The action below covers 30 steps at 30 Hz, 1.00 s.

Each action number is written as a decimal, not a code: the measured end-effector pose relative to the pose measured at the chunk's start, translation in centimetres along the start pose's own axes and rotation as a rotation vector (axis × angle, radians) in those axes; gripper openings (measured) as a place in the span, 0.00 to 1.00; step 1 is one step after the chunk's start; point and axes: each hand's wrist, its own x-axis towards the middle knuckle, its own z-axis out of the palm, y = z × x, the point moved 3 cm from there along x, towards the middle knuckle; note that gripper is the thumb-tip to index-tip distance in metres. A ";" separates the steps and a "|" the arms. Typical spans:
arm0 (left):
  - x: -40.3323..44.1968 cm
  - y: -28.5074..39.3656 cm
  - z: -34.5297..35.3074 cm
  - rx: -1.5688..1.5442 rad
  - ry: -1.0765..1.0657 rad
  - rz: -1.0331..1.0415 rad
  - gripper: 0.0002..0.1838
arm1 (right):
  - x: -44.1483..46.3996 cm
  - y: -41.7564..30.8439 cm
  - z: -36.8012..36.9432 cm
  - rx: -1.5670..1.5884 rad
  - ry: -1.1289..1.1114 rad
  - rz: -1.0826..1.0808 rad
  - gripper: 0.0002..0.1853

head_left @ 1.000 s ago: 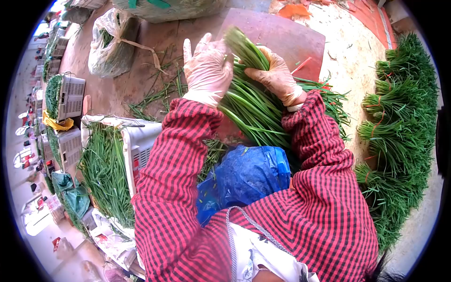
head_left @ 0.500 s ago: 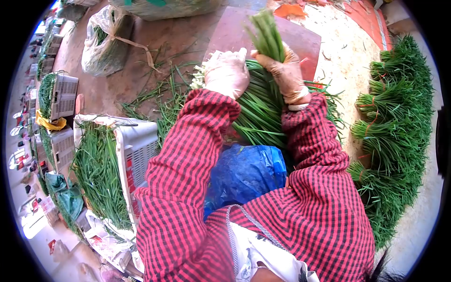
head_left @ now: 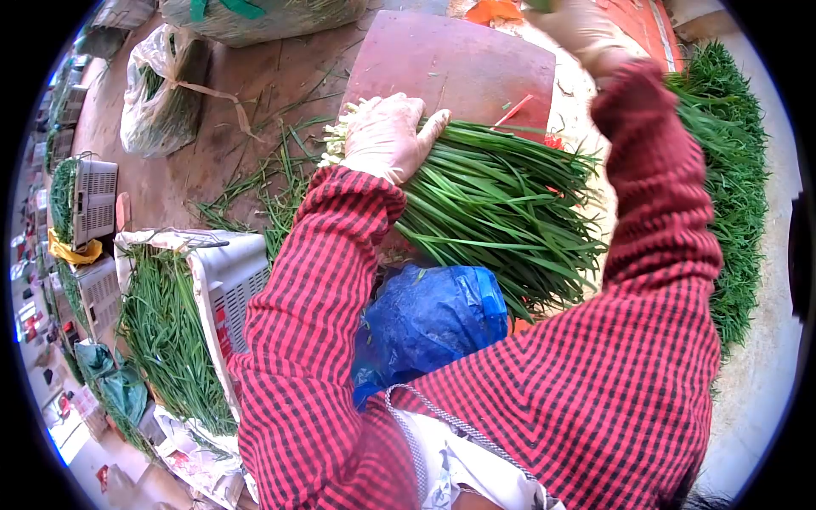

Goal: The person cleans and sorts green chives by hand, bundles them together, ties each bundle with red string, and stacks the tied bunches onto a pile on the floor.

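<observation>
My left hand (head_left: 387, 136), in a pale glove, lies over the whitish stem ends of a thick pile of garlic chives (head_left: 501, 200). Its fingers curl over the stems at the far side, and the thumb stands apart. At the top edge of the head view is my right hand (head_left: 582, 34), gloved and smeared by motion. A bit of green from a bunch shows at its fingers; the rest is cut off by the frame. The pile's leaves fan out to the right, over the near edge of a reddish board (head_left: 450, 64).
Tied bunches of chives (head_left: 727, 178) stand along the right. A blue plastic bag (head_left: 438, 319) lies before my body. On the left are a white crate (head_left: 242, 280) full of chives, loose scraps (head_left: 280, 183) and a tied clear bag (head_left: 161, 93). A bigger bag (head_left: 272, 17) sits behind.
My right hand has moved up and right, away from the pile, with the bunch it held. My left hand stays at the stem ends, its thumb now spread. More of the pile shows.
</observation>
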 end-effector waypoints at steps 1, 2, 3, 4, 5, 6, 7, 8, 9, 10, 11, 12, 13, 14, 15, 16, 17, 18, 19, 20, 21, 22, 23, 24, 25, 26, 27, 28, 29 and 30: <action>-0.1 0.2 -0.3 -0.002 -0.038 -0.023 0.25 | 0.7 0.2 2.8 -0.024 0.004 0.029 0.19; -0.2 0.2 -0.3 -0.004 -0.076 -0.048 0.25 | 0.7 -0.4 5.5 0.115 0.055 -0.031 0.16; -0.1 0.2 -0.2 -0.002 -0.078 -0.049 0.25 | 0.7 -1.2 6.8 -0.083 -0.104 -0.032 0.25; -0.1 0.2 0.0 -0.015 -0.039 -0.022 0.24 | 1.9 0.5 11.5 0.005 -0.047 -0.101 0.25; -0.1 0.2 0.2 -0.029 0.000 0.005 0.24 | 1.5 -0.1 12.9 -0.119 -0.213 0.002 0.32; -0.2 0.3 0.3 -0.020 0.053 0.054 0.24 | 1.0 0.3 14.9 -0.198 -0.150 -0.015 0.38; -0.1 0.2 0.3 -0.021 0.050 0.050 0.24 | 0.4 0.0 15.9 -0.276 -0.085 -0.033 0.44; -0.2 0.3 0.2 -0.013 0.025 0.084 0.24 | 0.3 0.4 16.3 -0.246 -0.124 -0.035 0.45; -0.2 0.3 0.1 -0.006 0.002 0.121 0.24 | -0.1 0.3 15.8 -0.247 -0.128 -0.037 0.45; -0.2 0.3 0.0 -0.017 -0.015 0.120 0.24 | -0.5 0.2 14.7 -0.272 0.002 -0.134 0.42; -0.2 0.3 0.0 -0.022 -0.011 0.125 0.24 | -1.0 0.1 13.5 -0.302 0.133 -0.230 0.39; -0.1 0.1 0.2 -0.044 0.007 0.138 0.24 | -2.3 -0.7 11.1 -0.098 0.126 -0.214 0.29; -0.2 0.0 0.4 -0.066 0.022 0.148 0.24 | -3.4 -0.9 10.1 0.026 0.088 -0.237 0.17; -0.2 -0.2 0.8 -0.071 0.023 0.149 0.24 | -4.8 -0.3 10.5 0.103 -0.053 -0.219 0.13; -0.3 -0.3 1.1 -0.084 0.091 0.179 0.23 | -6.2 0.4 11.0 0.181 -0.191 -0.199 0.11; -0.4 -0.3 0.8 -0.097 0.160 0.208 0.23 | -7.4 0.5 11.0 0.052 -0.329 -0.164 0.10; -0.5 -0.2 0.6 -0.098 0.163 0.209 0.23 | -8.5 0.8 11.1 -0.079 -0.465 -0.128 0.10; -0.5 0.0 0.2 -0.097 0.050 0.149 0.23 | -9.4 1.0 11.1 -0.050 -0.330 -0.200 0.10; -0.6 0.1 0.2 -0.095 -0.063 0.088 0.22 | -9.7 1.2 11.4 -0.052 -0.329 -0.200 0.10; -0.5 0.0 0.4 -0.095 -0.060 0.087 0.22 | -9.9 1.2 11.7 -0.122 -0.286 -0.215 0.10; -0.5 0.0 0.6 -0.086 -0.036 0.095 0.22 | -10.0 1.0 11.7 -0.190 -0.247 -0.229 0.10; -0.5 0.0 0.7 -0.077 -0.013 0.103 0.21 | -10.0 1.0 12.2 -0.257 -0.225 -0.275 0.08; -0.6 0.0 0.7 -0.078 -0.016 0.100 0.21 | -9.9 0.9 12.2 -0.256 -0.228 -0.276 0.08; -0.6 0.0 0.6 -0.068 -0.023 0.102 0.21 | -9.6 0.7 12.0 -0.321 -0.284 -0.307 0.08; -0.7 0.0 0.5 -0.060 -0.029 0.102 0.20 | -9.4 0.5 12.1 -0.387 -0.340 -0.339 0.08; -0.8 -0.1 0.6 -0.063 -0.032 0.096 0.20 | -9.4 0.5 12.2 -0.387 -0.348 -0.367 0.07; -0.9 -0.2 0.7 -0.055 -0.003 0.119 0.20 | -9.2 0.8 12.5 -0.387 -0.354 -0.371 0.07; -0.9 -0.2 0.7 -0.047 0.028 0.142 0.20 | -8.9 1.1 12.9 -0.395 -0.315 -0.429 0.06; -0.8 -0.5 1.2 -0.051 0.028 0.132 0.20 | -8.7 1.1 13.1 -0.400 -0.277 -0.490 0.07; -1.0 -0.4 0.5 -0.011 0.231 0.222 0.18 | -8.5 0.8 12.8 -0.361 -0.269 -0.477 0.07</action>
